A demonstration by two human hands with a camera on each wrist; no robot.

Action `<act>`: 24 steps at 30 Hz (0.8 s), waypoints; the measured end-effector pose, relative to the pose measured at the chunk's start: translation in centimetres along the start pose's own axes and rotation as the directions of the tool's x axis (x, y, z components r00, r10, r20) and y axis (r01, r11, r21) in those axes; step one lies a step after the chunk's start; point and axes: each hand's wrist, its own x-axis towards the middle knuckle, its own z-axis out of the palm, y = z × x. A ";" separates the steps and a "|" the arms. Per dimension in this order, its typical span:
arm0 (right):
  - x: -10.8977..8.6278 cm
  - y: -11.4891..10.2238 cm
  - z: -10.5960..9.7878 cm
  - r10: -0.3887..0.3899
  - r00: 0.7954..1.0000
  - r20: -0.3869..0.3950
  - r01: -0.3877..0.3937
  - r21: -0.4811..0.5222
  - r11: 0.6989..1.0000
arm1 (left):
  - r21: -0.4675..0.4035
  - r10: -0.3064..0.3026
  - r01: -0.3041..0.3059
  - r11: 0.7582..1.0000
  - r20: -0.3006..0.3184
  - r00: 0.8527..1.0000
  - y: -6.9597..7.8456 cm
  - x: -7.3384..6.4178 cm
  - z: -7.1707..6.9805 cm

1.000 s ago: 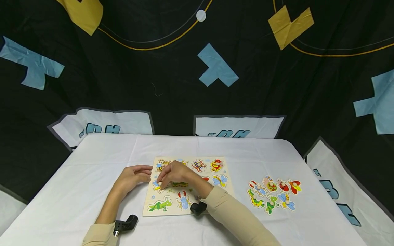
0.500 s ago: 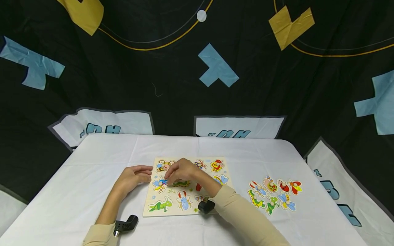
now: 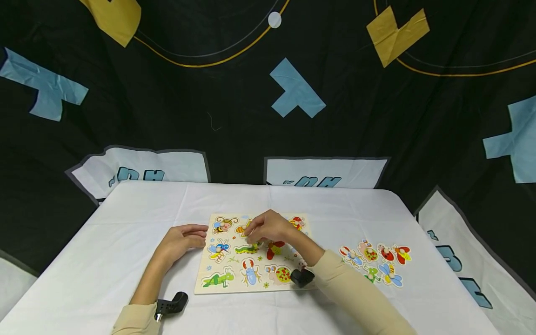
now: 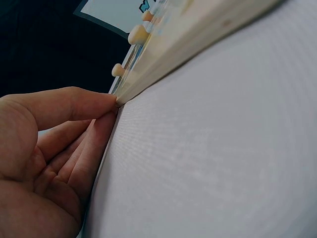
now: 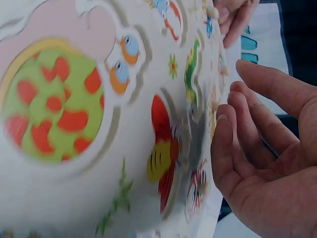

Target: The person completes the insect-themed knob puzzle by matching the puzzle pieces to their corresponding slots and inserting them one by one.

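Observation:
A flat wooden insect puzzle board (image 3: 234, 289) lies on the table. My left hand (image 3: 181, 244) is at its left edge; in the left wrist view, the fingertips (image 4: 110, 101) touch the board's corner. My right hand (image 3: 270, 226) hovers above the board's upper middle, fingers loosely bent; in the right wrist view, nothing is between its fingers (image 5: 270, 82). A blue-headed mosquito piece (image 3: 218, 251) with a knob sits in its slot at the left. A knobbed bee piece (image 3: 222, 226) lies above it. The right hand and forearm hide part of the board.
Loose puzzle pieces lie on the white table right of the board: a beetle (image 3: 351, 256), a snail (image 3: 368, 251), a ladybug (image 3: 385, 253), a red-winged insect (image 3: 402, 255) and a blue-winged bee (image 3: 391, 274), among others. The right sleeve (image 3: 356, 293) covers some of this area.
My right hand has left the mosquito piece and moved right and slightly away across the board. Its sleeve now hides the loose caterpillar piece. My left hand has stayed at the edge.

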 end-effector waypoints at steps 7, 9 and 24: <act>-1.2 0.6 -2.5 0.013 0.999 -0.033 -0.012 0.017 1.000 | -0.001 0.002 -0.002 1.000 0.001 1.000 0.1 0.0 0.0; -1.5 0.8 -3.2 0.003 0.999 -0.042 -0.003 -0.001 1.000 | -0.008 0.002 -0.001 1.000 0.005 1.000 0.0 0.1 0.1; -3.7 3.0 -7.2 0.059 0.989 -0.139 -0.062 -0.015 0.998 | -0.020 0.000 0.000 1.000 0.000 1.000 -0.1 0.0 0.0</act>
